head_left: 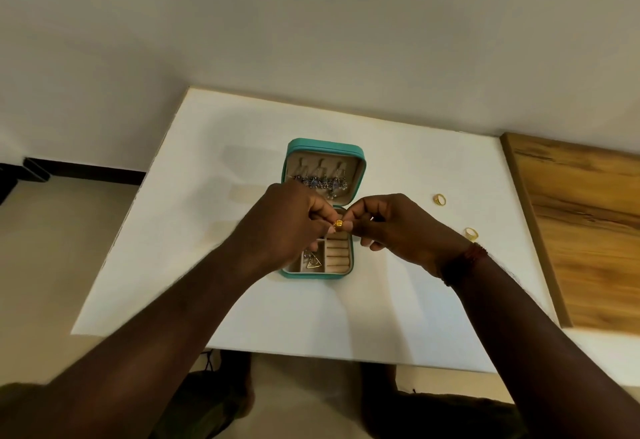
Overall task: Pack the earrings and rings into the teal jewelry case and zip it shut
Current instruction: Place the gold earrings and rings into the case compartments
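Head view, the only 1: task approx halfway, judging by what lies where. Case sits open mid-table, lid standing up at the back, base flat toward the person, zip not yet done. Earrings look packed: a row of silver dangly earrings hangs across the lid's beige lining, exact count hard to tell, maybe 3 pairs. In the base, L compartment holds 1 gold triangle earring w/ a small silver bit just beside it, too small to ID. R side of base is the ring rolls; the rolls in sight have no ring in them, the far end is hidden by the hands. Rings are what's left. Held ring, gold, is up over the base's far part, pinched between both hands: L hand has its fingers curled w/ tips on the ring's L side, R hand pinches its R side, other fingers tucked. 2 more gold rings lie on the table, well apart from the case on its R: far ring and near ring, the latter just beside the R wrist. So prob 3 rings to seat in the rolls, then lid down and zip round. Wooden board lies at the table's R edge, nothing on it that shows.
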